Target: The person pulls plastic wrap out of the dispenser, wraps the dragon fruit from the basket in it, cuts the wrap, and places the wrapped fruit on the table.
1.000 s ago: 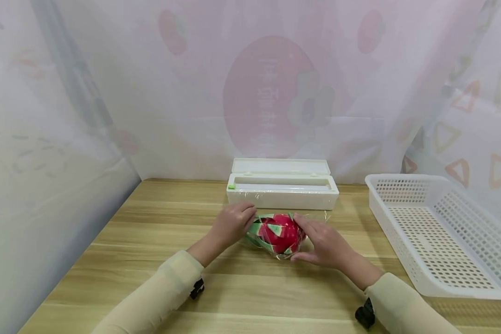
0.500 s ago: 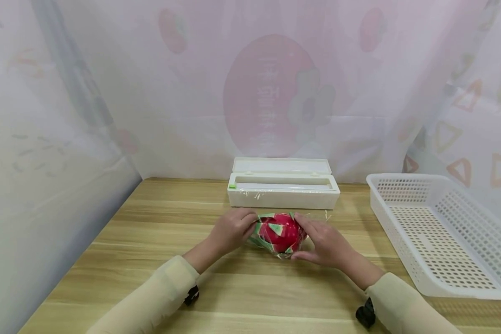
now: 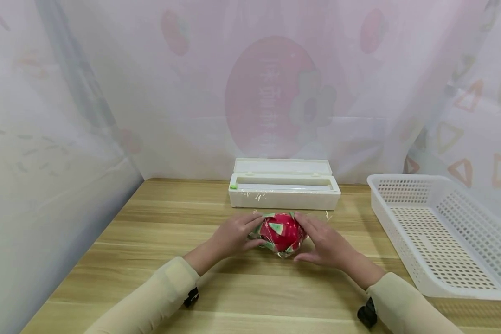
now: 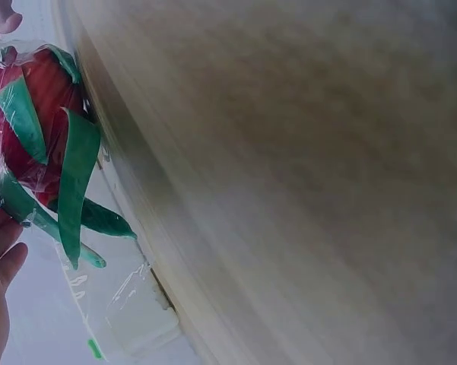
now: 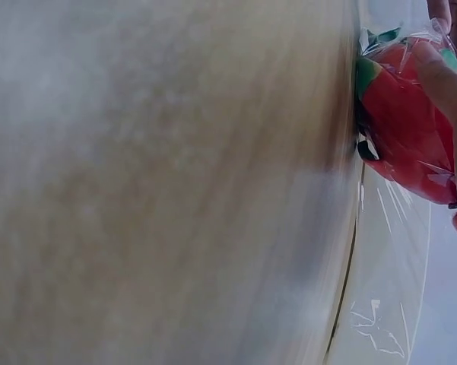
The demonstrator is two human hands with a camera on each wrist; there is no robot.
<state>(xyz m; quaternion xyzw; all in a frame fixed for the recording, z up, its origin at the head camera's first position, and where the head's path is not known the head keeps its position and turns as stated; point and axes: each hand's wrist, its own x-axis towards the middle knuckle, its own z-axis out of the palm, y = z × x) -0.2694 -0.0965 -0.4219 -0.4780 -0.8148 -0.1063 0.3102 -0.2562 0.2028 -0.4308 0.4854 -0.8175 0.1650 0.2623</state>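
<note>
A red dragon fruit [image 3: 283, 234] with green leaf-like scales lies on the table, covered in clear plastic film [image 4: 38, 171]. My left hand [image 3: 234, 235] holds its leafy left end, fingers along the far side and thumb on the near side. At the opposite end, my right hand [image 3: 326, 242] grips the fruit between thumb and fingers. Long green scales jut out loose beside the left fingers in the left wrist view. In the right wrist view the right thumb [image 5: 441, 84] lies against the wrapped red skin.
Behind the fruit stands a white cling film dispenser [image 3: 285, 200] with its lid raised and a green tab at its left. A white perforated basket [image 3: 394, 253] sits on the right of the wooden table [image 3: 250, 301]. Printed cloth [image 3: 183, 102] hangs around the table.
My left hand has opened from a close pinch at the fruit's left end, its thumb now spread toward the near side. The right hand and the fruit have hardly moved.
</note>
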